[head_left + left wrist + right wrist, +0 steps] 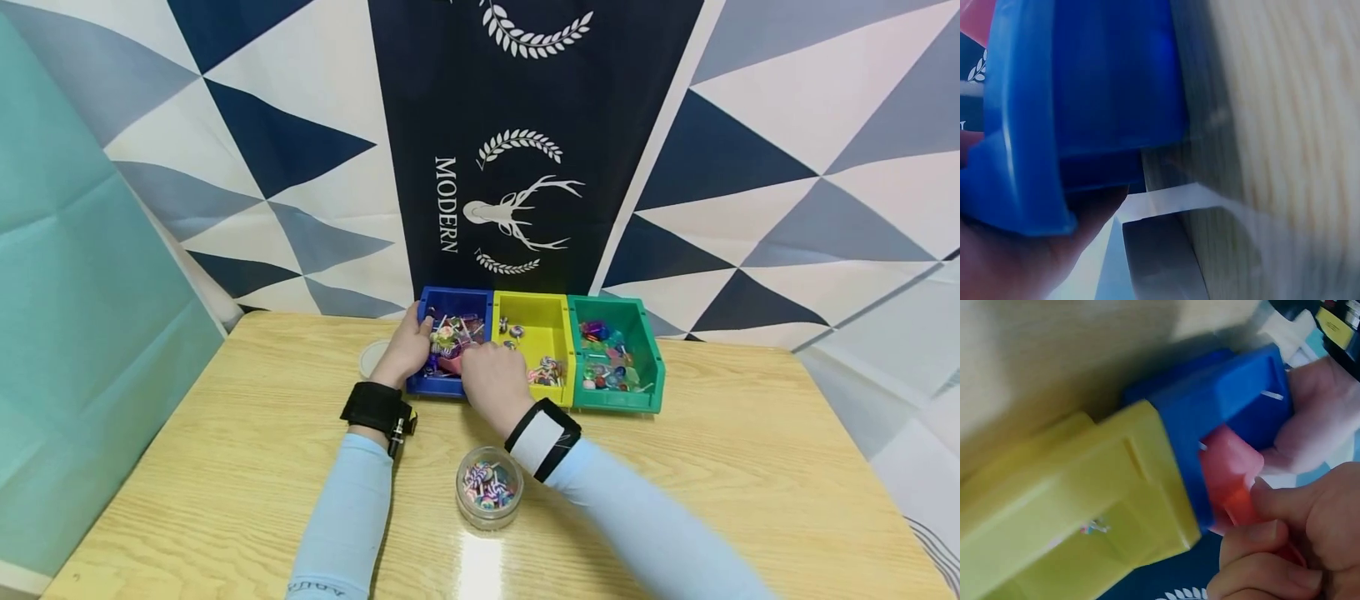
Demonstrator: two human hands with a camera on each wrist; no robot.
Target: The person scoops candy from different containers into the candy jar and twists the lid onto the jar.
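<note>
In the head view, a blue bin [435, 386] holds many small lollipop-like pieces and candy-coloured bits. My left hand [406, 350] grips its left wall, with the thumb over the edge. The left wrist view shows the blue wall [1110, 75] close up, with part of the hand [1016, 262] under its rim. At the bin's right side, my right hand [495, 383] holds a small pink-red scoop [1230, 456] by its handle. The scoop's head is inside the blue bin, among the pieces. Fingers and thumb [1285, 512] curl round the handle in the right wrist view.
A yellow bin [542, 340] with some lollipop-like pieces adjoins the blue one. Beyond it stands a green bin [618, 402] with translucent coloured pieces. A clear round jar [487, 523] of lollipop pieces stands nearer. A pale round lid [371, 360] lies left of the blue bin.
</note>
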